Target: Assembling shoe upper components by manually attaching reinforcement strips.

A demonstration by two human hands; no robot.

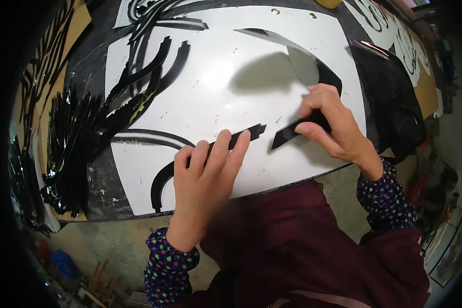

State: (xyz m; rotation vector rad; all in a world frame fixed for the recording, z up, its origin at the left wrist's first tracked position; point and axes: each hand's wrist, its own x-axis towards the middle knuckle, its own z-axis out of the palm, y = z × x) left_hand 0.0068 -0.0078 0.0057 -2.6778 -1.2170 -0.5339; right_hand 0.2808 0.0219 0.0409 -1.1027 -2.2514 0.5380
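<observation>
My left hand (204, 167) lies palm down with its fingers stretched across a curved black trim strip (161, 180) on the white board (226, 110). The strip's notched end pokes out past my fingertips, and my thumb is not clearly visible. My right hand (329, 120) pinches a glossy black curved strip (329, 77) between thumb and fingers. It arcs from a pointed end near the left hand, through my grip, to a thin far tip above the board. A greyish area sits inside its curve; I cannot tell whether that is film or a reflection.
More curved black strips (175, 66) lie on the board's left side, beside a heaped bundle of shiny black pieces (72, 149). Grey-white striped trim (154, 136) runs toward my left hand. A black bag-like sheet (390, 92) lies to the right. Cardboard (76, 25) is at the far left.
</observation>
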